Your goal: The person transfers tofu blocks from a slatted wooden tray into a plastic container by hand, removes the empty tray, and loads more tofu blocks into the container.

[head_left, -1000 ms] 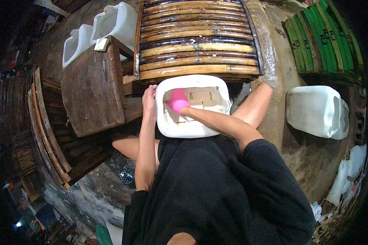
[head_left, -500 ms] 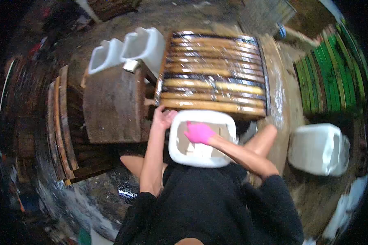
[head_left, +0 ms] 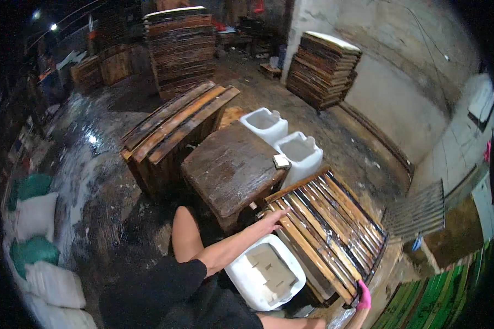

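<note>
A slatted wooden frame [head_left: 329,230], its slats wet and shiny, lies in front of me on other wooden pieces. My bare left hand [head_left: 271,220] grips its near left corner. My right hand [head_left: 363,296], in a pink glove, is closed round the near right corner. Between my legs, just below the frame's near edge, stands a white plastic tub [head_left: 237,270] holding pale liquid and some whitish pieces. Neither hand is in the tub.
Left of the frame is a dark wooden block [head_left: 230,170] with a small white piece [head_left: 281,161] on it. Two cut-open white jugs [head_left: 301,159] stand behind. Tall wooden stacks [head_left: 181,52] rise farther back. Green slats [head_left: 433,299] lie at right; white sacks [head_left: 55,282] at left.
My view has swung left and up. My gloved right hand has left the tub and taken hold of the frame's right corner. My left hand has moved from beside the tub onto the frame.
</note>
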Action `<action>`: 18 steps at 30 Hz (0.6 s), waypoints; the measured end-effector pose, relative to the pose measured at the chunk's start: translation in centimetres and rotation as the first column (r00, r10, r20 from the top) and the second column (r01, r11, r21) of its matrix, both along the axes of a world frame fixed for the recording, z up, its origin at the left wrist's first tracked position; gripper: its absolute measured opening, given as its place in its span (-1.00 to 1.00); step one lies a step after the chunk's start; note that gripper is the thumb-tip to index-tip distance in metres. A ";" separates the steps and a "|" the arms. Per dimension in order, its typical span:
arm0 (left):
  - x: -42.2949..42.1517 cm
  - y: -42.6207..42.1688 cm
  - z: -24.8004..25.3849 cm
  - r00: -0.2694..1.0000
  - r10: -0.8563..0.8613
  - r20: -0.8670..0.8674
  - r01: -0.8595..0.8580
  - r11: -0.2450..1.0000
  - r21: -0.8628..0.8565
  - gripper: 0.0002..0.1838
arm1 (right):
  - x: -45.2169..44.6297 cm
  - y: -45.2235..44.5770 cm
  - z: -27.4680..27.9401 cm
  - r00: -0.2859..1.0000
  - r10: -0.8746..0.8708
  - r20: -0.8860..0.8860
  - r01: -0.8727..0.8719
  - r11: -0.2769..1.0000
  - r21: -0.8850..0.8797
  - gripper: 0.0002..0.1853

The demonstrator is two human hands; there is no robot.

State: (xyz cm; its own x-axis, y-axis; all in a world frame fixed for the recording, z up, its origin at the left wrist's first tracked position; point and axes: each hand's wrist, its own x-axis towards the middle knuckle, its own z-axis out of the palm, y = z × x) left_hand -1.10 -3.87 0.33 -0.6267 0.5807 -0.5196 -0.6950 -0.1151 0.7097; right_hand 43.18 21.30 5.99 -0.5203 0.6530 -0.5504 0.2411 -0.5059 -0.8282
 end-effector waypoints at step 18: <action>0.5 -20.4 29.4 0.597 0.654 -0.465 -0.338 0.730 0.594 -0.69 | -5.9 1.7 4.8 0.895 0.394 -0.208 0.283 -0.143 0.948 -0.45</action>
State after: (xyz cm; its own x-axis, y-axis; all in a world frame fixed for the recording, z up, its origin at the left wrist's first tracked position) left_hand -0.58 -24.28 29.74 -0.9484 0.1168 0.2949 0.1405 -0.6789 0.7207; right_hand 37.25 23.01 10.78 -0.4702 0.2010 0.8594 -0.2125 0.9193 -0.3313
